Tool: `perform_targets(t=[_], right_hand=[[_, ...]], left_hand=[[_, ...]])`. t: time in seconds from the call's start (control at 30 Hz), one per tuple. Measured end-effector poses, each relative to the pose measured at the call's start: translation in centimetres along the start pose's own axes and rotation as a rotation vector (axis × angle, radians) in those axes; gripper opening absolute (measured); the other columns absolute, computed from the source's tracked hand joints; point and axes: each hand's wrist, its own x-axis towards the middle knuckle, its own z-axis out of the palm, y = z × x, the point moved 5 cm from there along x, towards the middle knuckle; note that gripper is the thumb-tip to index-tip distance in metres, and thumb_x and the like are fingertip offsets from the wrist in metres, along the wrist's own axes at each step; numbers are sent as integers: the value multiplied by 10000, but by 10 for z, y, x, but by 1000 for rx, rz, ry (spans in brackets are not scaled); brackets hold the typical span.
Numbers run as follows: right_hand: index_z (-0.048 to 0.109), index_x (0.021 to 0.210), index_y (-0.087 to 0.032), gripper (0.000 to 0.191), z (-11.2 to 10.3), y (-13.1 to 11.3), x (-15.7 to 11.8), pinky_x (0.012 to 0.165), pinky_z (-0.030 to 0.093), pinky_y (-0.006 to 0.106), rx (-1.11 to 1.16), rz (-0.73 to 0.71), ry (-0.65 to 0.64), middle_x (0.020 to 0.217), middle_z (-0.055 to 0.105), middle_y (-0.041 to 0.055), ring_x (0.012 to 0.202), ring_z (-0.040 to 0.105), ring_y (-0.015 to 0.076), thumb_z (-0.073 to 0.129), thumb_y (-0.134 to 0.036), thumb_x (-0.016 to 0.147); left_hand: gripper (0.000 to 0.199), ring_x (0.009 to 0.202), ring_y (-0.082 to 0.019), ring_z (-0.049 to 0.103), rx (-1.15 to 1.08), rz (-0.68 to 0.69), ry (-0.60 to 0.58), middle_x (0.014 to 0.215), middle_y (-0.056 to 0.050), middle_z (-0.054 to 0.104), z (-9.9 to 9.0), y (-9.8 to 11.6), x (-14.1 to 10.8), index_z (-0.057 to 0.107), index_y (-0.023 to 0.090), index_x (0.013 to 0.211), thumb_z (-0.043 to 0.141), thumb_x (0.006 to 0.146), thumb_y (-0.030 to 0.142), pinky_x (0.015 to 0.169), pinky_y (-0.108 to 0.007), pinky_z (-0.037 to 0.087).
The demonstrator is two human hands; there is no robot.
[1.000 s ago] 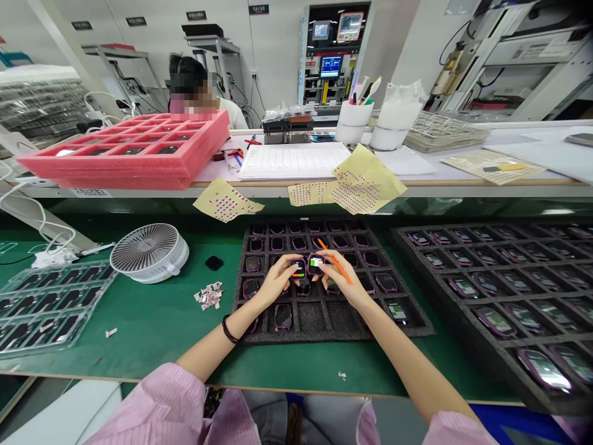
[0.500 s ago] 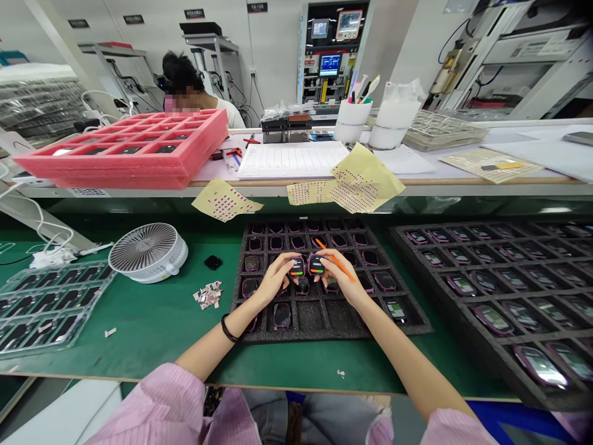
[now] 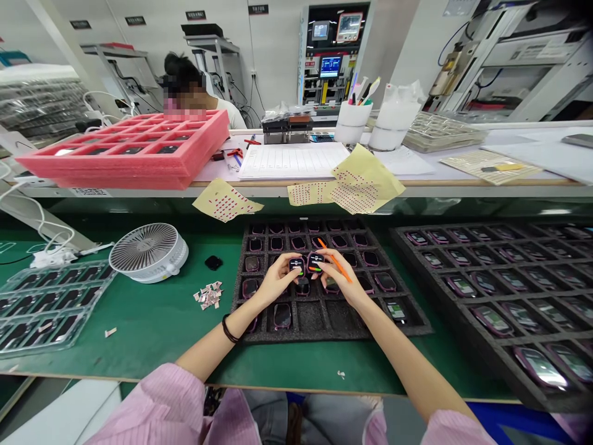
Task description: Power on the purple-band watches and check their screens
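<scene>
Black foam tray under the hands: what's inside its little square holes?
Pink-edged smartwatches fill most holes of the black foam tray; some look empty. Holes beneath the left hand and right hand are hidden.

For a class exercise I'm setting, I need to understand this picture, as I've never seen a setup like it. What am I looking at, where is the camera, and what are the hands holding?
No machine is involved here: a person is working with two bare hands, seen through a camera worn on their head that looks forward and down. The pink sleeves at the bottom are their own. The left hand holds a small lit-screen device, and the right hand holds a second lit-screen device, with an orange stick along its fingers. Both hands are above a black foam tray, whose cells hold more such devices. A white fan and small paper scraps lie on the green bench mat. Farther away, a co-worker sits behind a pink foam tray.
</scene>
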Motion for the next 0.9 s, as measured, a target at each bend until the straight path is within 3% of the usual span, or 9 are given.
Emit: perform_targets(t=[0.43,0.63,0.9], right_hand=[[478,1113,-264,414,4,-1,1,455,477,217,25,-27,-44,1060,563,56,726,632,151,698,-350,771],[479,1116,-261,427,4,-1,0,458,480,221,13,-30,-33,1067,549,59,730,629,151,701,-366,767],[519,1044,-245,355,1,-3,0,426,434,224,-1,3,36,1017,584,36,623,632,131,691,-383,766]], left_hand=[[454,859,-152,589,88,19,-16,1082,-92,597,1,1,-1,507,171,1139,692,770,360,682,-246,499],[440,673,-97,554,46,-25,-21,954,-53,602,0,1,-1,513,173,1145,620,813,441,553,-203,464],[425,616,-77,530,66,-20,3,969,-62,606,-1,2,-1,537,165,1126,606,817,448,435,-164,354]])
